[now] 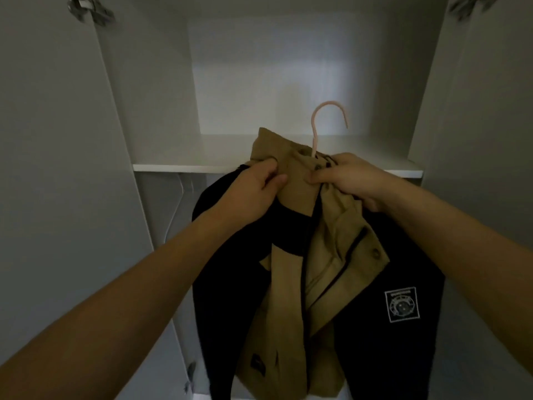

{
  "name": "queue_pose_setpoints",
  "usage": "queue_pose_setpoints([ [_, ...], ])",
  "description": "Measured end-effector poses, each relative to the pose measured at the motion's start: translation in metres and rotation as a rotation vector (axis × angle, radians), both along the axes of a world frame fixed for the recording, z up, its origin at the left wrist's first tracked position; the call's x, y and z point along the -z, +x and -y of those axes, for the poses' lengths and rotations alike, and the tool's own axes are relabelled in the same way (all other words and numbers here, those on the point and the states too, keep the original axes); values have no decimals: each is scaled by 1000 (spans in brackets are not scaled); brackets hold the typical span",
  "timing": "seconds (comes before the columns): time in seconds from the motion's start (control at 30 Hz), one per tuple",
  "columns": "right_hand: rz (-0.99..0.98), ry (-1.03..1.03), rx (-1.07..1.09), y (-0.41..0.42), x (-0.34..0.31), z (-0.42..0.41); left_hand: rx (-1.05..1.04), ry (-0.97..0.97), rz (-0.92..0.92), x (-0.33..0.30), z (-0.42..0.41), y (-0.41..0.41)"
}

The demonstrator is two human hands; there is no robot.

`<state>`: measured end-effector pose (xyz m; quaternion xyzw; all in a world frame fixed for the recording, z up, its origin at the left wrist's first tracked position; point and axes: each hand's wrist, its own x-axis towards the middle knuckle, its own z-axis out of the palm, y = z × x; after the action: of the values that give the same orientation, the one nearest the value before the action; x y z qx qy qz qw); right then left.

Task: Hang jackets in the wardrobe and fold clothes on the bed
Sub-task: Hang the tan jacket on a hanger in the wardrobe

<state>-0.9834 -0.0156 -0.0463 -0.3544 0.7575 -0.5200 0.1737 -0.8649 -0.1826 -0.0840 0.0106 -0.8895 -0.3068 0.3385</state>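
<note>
A black jacket (375,327) with a tan collar, tan front panels and a white square badge hangs in front of me on a pink hanger (326,119). The hanger's hook sticks up above the collar, in front of the wardrobe shelf (178,167). My left hand (253,192) grips the tan collar on its left side. On the right side of the collar, beside the hook's stem, my right hand (349,180) pinches the fabric. The wardrobe rail is not visible.
The open white wardrobe fills the view, with its doors (52,168) swung out at left and right and hinges near the top corners. A white hanger (180,197) hangs below the shelf at the left. The upper compartment behind the hook is lit.
</note>
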Motion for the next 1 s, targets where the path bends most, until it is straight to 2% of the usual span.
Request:
queue_pose_setpoints([
  [0.1, 56, -62, 63, 2, 1, 7, -182, -1, -270, 38, -16, 13],
  [0.13, 78, -71, 74, 3, 1, 8, -183, 34, -280, 63, -29, 20],
  [0.23, 121, -100, 107, 4, 2, 9, 55, 29, 37, 148, -83, 36],
  [0.27, 126, -111, 119, 4, 3, 9, 68, 8, 107, 175, -97, 32],
  [0.37, 135, -152, 160, 5, 2, 6, -184, -3, 213, 227, -122, 6],
  [0.43, 160, -169, 171, 4, -1, 1, -367, 64, 238, 237, -118, -2],
  [0.5, 199, -180, 166, 2, -5, -6, -454, 126, 192, 248, -105, -5],
  [0.6, 220, -218, 179, 0, -10, -16, -391, 36, 114, 258, -95, -7],
  [0.7, 240, -256, 188, -1, -8, -19, -363, 58, 186, 260, -114, -14],
  [0.73, 244, -253, 183, -1, -7, -20, -387, 129, 199, 258, -118, -20],
  [0.8, 238, -256, 180, -4, -2, -21, -336, 391, 169, 255, -111, -29],
  [0.87, 158, -260, 234, -10, 5, -26, -166, 832, 93, 245, -89, -28],
  [0.93, 8, -224, 372, -21, 10, -35, 24, 1239, 143, 226, -60, -21],
  [1.0, -114, -182, 492, -35, 20, -45, 22, 1360, 230, 197, -31, -18],
])
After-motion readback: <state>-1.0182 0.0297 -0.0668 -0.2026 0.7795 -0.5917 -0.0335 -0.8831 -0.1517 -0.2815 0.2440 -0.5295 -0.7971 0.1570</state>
